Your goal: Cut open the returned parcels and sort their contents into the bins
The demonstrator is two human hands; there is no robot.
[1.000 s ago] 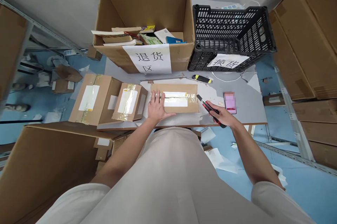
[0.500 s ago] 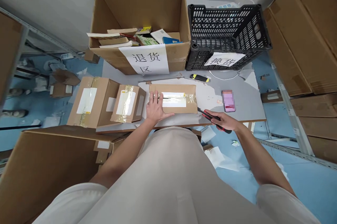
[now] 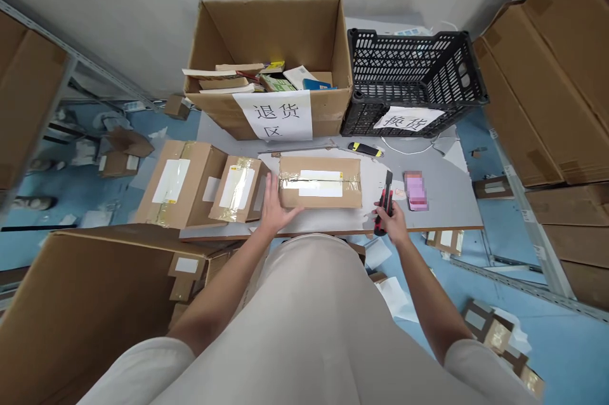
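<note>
Indoors — left hand (image 3: 276,209) spread beside carton (image 3: 328,200), right hand (image 3: 394,223) gripping cutter (image 3: 386,202) — grey table (image 3: 447,202), blue floor (image 3: 571,357).

Three taped parcels (image 3: 320,184) flank the left grip (image 3: 277,209) on the tabletop (image 3: 442,214); two utility knives (image 3: 387,187), one in the right grip (image 3: 393,223); one smartphone (image 3: 415,189); beyond both grips, one plastic crate (image 3: 419,101), one open carton (image 3: 332,114).

Red-and-black knife (image 3: 384,203) in the right hand (image 3: 392,222), pink phone (image 3: 415,192) just right of it; beside the left hand (image 3: 277,207), a brown box (image 3: 309,202) with a white label (image 3: 321,188); beyond the right hand, a black crate (image 3: 402,53) patterned with slots
</note>
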